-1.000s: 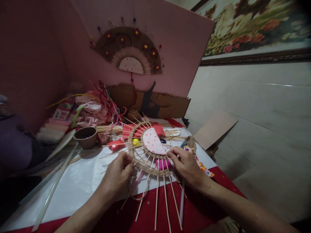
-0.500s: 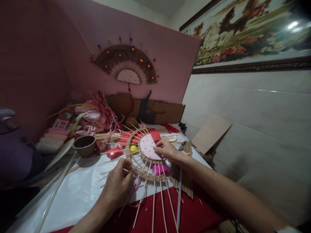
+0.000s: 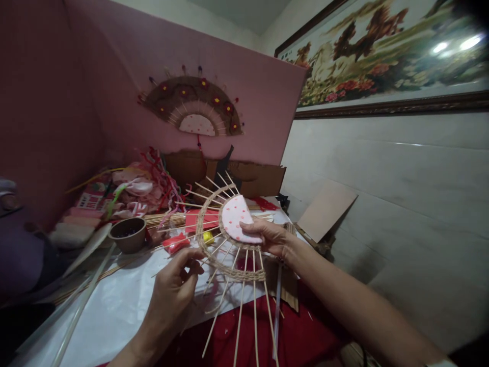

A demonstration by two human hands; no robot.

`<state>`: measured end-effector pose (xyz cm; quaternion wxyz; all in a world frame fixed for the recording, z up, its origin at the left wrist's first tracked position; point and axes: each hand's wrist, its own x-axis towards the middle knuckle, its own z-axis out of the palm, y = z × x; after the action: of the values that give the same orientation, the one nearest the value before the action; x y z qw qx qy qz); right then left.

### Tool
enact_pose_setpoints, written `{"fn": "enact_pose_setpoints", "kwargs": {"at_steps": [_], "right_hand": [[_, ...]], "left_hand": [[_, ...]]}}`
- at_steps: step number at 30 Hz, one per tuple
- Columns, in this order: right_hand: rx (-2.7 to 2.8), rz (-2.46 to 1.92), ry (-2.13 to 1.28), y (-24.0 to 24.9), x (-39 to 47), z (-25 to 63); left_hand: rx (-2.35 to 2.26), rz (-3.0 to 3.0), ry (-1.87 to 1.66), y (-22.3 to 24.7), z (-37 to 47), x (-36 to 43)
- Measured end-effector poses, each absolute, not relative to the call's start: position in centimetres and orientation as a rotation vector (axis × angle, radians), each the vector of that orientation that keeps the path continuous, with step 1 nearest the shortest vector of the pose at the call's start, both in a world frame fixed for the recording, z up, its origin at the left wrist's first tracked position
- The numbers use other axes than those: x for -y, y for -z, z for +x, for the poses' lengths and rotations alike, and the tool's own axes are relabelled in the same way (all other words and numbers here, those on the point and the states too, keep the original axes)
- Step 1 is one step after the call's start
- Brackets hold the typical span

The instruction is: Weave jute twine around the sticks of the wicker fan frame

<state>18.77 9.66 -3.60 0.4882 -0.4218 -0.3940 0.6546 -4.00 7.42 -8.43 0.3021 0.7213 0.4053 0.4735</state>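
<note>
My right hand (image 3: 267,237) grips a half-made fan by its half-round white fabric centre (image 3: 235,219) with red dots, thumb on the front and fingers behind. Thin wooden sticks (image 3: 245,300) spread out from that centre. A band of woven twine (image 3: 202,224) crosses the sticks in an arc, and a narrower one borders the fabric. My left hand (image 3: 178,280) is at the lower left of the outer band, its fingers curled and the fingertips pinched at the band's edge. Some of its fingers are hidden behind the others.
A finished fan (image 3: 194,104) hangs on the pink board behind. On the white-and-red table are a brown bowl (image 3: 128,234), red packets (image 3: 176,243), a yellow ball (image 3: 208,237), bundled sticks and corrugated cardboard (image 3: 286,285). Yarn and cloth (image 3: 141,183) are heaped at the back left.
My right hand has lifted and tilted the fan up off the table, its grip now further under the fabric centre. My left hand has shifted slightly left with the rim. The view has turned slightly.
</note>
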Motion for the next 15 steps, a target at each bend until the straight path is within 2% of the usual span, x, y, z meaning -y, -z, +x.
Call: {"fn": "enact_pose_setpoints", "kwargs": {"at_steps": [9,15], "right_hand": [[0.882,-0.806,-1.314,3.4,-8.1,18.6],[0.726,-0.691,-1.272,3.2,-7.7,18.1]], "left_hand": [[-1.093,2.208,-1.558,7.0,-4.2,-6.8],[-1.084,2.404,-1.812,6.5,-4.3,-5.9]]}}
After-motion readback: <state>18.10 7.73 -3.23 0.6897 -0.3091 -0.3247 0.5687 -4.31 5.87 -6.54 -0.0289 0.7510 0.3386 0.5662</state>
